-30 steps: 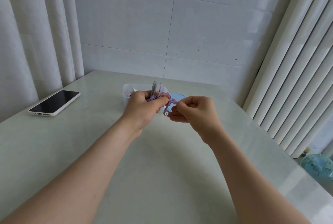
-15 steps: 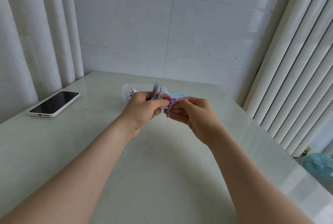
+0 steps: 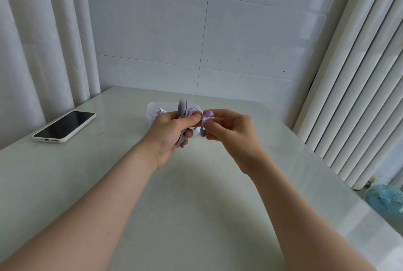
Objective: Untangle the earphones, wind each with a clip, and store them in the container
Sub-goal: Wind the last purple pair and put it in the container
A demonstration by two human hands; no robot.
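Left hand is gripping the grey clip wound with purple earphones, just nearer than the container, while my right hand is pinching the earbud ends, and I am risking the coils springing loose if that pinch slips

Counting it all up: two hands are showing, one left hand and one right hand, both hovering right in front of the container. That's the only container sitting on the surface. One grey clip is poking up. One set of purple earphones is showing two buds, an upper earbud and a lower earbud. One phone is lying off to the container's left, and one blue fan is standing way off to its right.
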